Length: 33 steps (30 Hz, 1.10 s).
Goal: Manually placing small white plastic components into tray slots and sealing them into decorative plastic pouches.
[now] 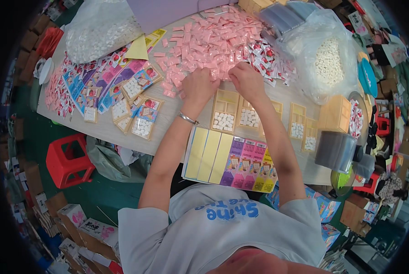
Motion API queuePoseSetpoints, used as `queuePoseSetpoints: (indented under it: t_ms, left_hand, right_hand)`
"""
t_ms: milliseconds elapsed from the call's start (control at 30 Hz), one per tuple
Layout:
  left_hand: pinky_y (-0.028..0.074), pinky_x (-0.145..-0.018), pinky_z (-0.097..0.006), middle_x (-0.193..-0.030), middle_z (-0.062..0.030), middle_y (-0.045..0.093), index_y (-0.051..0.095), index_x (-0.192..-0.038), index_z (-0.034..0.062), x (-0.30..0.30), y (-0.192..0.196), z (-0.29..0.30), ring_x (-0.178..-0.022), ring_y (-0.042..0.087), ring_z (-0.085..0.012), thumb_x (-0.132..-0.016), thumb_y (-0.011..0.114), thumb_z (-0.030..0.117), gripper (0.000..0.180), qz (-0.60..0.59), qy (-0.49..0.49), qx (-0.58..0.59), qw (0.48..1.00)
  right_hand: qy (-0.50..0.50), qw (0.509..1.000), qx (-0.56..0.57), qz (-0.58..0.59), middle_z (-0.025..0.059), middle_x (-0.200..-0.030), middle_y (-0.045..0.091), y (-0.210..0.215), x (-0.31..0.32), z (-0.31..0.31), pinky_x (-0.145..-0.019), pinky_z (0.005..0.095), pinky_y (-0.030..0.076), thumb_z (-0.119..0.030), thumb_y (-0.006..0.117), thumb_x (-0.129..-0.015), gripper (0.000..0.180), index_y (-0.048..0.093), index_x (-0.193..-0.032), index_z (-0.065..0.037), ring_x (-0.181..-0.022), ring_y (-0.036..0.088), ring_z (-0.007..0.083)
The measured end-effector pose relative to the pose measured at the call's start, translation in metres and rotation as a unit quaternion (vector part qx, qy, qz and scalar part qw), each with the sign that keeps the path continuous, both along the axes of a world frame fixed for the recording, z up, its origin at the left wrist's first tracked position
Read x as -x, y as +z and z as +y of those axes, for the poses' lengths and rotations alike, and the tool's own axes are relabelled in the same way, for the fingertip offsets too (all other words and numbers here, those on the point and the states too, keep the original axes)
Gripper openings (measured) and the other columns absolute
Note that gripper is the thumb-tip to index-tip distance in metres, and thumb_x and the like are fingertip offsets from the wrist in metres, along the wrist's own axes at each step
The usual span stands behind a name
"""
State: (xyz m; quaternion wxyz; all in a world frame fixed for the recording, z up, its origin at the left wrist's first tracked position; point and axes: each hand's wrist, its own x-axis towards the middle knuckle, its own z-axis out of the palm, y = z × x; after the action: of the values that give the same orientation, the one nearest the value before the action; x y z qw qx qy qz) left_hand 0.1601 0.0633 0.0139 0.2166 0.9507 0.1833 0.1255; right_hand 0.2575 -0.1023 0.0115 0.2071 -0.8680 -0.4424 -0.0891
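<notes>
Both my hands are at the near edge of a heap of small pink sachets (213, 41). The fingers of my left hand (199, 84) are curled together among the sachets; what they pinch, if anything, is hidden. To its right, my right hand (248, 78) is bent with closed fingertips, and I cannot make out anything in them. Strawberry-printed sachets (266, 59) lie beside it. Just below my hands stand shallow two-part trays; one tray (226, 98) has white pellets (223, 121) in its near half and a bare far half. My right forearm partly covers other trays.
Filled trays (142, 121) with printed cards lean together at left. Bags of white pellets stand at back left (101, 34) and right (327, 59). Printed card sheets (232, 157) lie near me. Stacked wooden trays (334, 114) and clear plastic boxes (334, 148) stand right. A red stool (69, 160) is left.
</notes>
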Motion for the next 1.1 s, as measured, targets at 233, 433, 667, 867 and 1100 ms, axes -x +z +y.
queuePoseSetpoints:
  t_ms: [233, 433, 667, 867, 1100]
  left_hand:
    - [0.055, -0.065, -0.046, -0.085, -0.0137, 0.073, 0.075, -0.086, 0.0069, 0.005, 0.006, -0.008, -0.075, 0.071, -0.0345, -0.091, 0.069, 0.039, 0.033, 0.001, 0.000, -0.017, 1.000]
    - [0.055, -0.066, -0.041, -0.082, -0.0137, 0.073, 0.078, -0.099, 0.0053, 0.024, 0.003, 0.014, -0.074, 0.071, -0.0277, -0.093, 0.070, 0.024, 0.021, -0.076, -0.002, 0.078, 0.994]
    - [0.054, -0.072, -0.036, -0.090, -0.0140, 0.074, 0.077, -0.101, 0.0038, 0.016, 0.015, 0.008, -0.080, 0.072, -0.0232, -0.090, 0.071, 0.017, 0.018, 0.090, -0.176, 0.225, 0.954]
    - [0.055, -0.076, -0.041, -0.091, -0.0163, 0.073, 0.076, -0.096, 0.0029, 0.009, 0.005, -0.010, -0.081, 0.070, -0.0321, -0.089, 0.069, 0.019, 0.019, 0.077, -0.192, 0.099, 0.973]
    - [0.055, -0.080, -0.041, -0.107, -0.0132, 0.073, 0.077, -0.098, 0.0088, 0.024, -0.007, -0.021, -0.091, 0.069, -0.0325, -0.088, 0.072, 0.020, 0.015, -0.032, -0.159, 0.047, 0.986]
  right_hand:
    - [0.038, 0.997, -0.040, -0.063, 0.0032, -0.089, 0.064, -0.008, 0.006, 0.002, -0.070, 0.0388, 0.057, -0.010, 0.074, -0.080, 0.011, 0.071, -0.090, -0.011, -0.091, 0.066, 0.0234]
    - [-0.023, 0.983, -0.184, 0.003, 0.0023, -0.085, 0.070, -0.013, -0.004, -0.009, -0.063, 0.0315, 0.056, -0.009, 0.074, -0.085, 0.013, 0.074, -0.098, -0.009, -0.074, 0.068, 0.0201]
    - [-0.199, 0.802, -0.285, 0.485, 0.0045, -0.088, 0.075, 0.008, 0.007, -0.088, -0.057, 0.0225, 0.049, -0.014, 0.070, -0.095, 0.012, 0.072, -0.093, -0.002, -0.064, 0.063, 0.0071]
    - [-0.238, 0.814, -0.305, 0.433, 0.0043, -0.078, 0.074, -0.024, 0.031, -0.103, -0.058, 0.0261, 0.049, -0.017, 0.074, -0.089, 0.018, 0.074, -0.090, 0.001, -0.066, 0.066, 0.0097]
    - [-0.334, 0.918, -0.085, 0.198, 0.0106, -0.086, 0.073, -0.009, 0.042, -0.088, -0.064, 0.0395, 0.054, -0.026, 0.077, -0.086, 0.022, 0.073, -0.094, -0.006, -0.071, 0.070, 0.0250]
